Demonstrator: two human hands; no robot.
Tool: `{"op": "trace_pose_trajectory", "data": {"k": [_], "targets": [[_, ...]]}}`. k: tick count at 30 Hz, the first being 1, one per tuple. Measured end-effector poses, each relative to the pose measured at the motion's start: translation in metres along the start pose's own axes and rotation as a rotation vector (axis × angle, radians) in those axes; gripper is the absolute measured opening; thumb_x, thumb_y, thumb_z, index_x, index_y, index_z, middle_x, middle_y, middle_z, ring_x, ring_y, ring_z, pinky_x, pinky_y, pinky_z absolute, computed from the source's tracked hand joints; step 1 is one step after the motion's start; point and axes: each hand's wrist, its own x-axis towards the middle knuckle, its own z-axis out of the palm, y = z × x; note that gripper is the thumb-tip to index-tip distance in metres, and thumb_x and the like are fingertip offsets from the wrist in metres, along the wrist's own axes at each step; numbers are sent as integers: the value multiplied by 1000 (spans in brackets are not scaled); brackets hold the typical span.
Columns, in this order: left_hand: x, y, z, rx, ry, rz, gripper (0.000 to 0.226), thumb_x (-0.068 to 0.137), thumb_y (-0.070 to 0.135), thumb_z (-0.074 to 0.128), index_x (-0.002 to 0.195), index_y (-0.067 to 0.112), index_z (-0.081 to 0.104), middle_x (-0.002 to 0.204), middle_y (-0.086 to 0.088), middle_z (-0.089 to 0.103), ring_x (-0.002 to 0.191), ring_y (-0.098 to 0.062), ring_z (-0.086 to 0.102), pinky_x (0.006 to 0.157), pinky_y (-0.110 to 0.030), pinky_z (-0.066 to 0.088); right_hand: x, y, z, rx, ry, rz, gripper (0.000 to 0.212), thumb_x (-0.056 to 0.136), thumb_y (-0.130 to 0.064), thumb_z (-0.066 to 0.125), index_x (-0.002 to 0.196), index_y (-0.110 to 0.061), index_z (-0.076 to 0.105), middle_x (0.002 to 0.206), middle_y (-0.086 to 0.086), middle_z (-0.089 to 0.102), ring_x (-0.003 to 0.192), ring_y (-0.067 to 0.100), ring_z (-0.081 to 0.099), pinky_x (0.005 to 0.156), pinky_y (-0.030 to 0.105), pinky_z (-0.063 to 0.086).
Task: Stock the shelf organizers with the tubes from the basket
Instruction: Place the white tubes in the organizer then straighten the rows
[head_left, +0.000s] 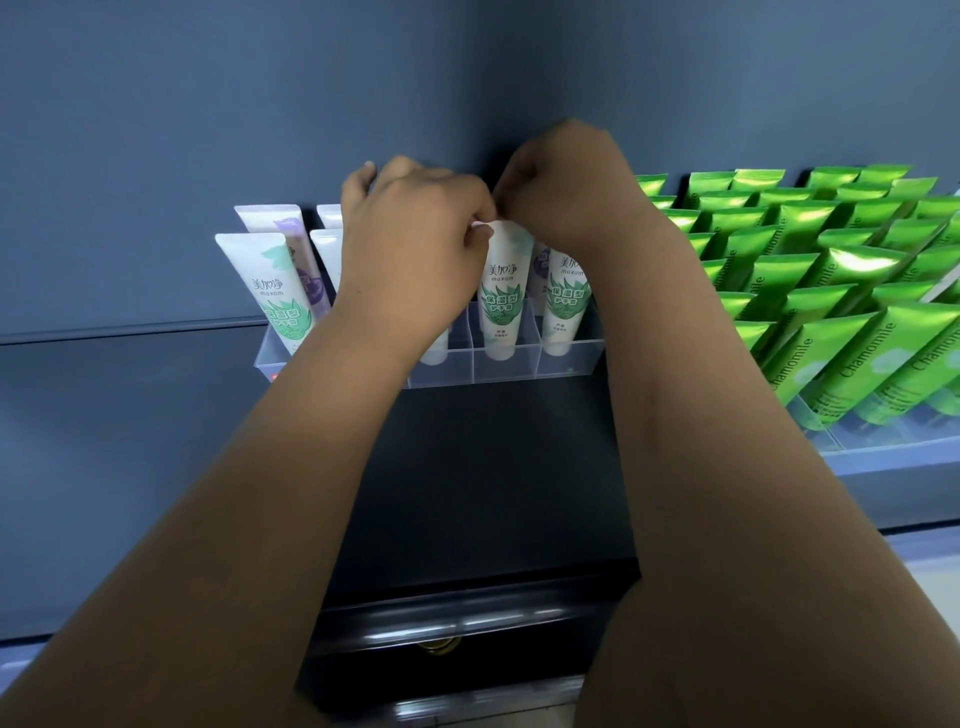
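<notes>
A matte blue-grey wall (156, 104) fills the upper view. It meets a second blue-grey panel (779, 78) at a shadowed vertical corner near the middle. On the left, a thin horizontal ledge (104, 332) crosses the wall. Below, a dark, nearly black shelf (493, 467) runs toward the viewer and ends in a glossy front rail (467, 618) streaked with white reflections. To the right is a lighter blue shelf edge (893, 460). A pale strip (930, 577) at lower right may be floor. The light is soft and even.
</notes>
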Motion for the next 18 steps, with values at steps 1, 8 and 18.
{"op": "trace_pose_trajectory", "data": {"k": [1,8,18], "targets": [[0,0,0,-6,-1,-4,24,87,22,54,96,29,75,93,7,71,109,-26,57,113,-49,30,0,0,-1,13,9,-11,27,72,-27,56,86,-29,80,92,-3,76,90,21,69,82,38,59],[0,1,0,0,-9,-8,21,86,21,55,93,27,74,90,6,71,105,-28,57,108,-48,34,10,6,-18,-105,157,-50,26,82,-18,49,80,-1,69,81,18,67,76,34,64,60,34,50],[-1,10,-3,39,15,95,17,86,23,58,96,23,72,93,4,69,103,-30,58,104,-51,39,24,32,-28,-285,32,126,16,90,-15,54,83,-7,66,70,7,53,76,29,54,65,28,37]]}}
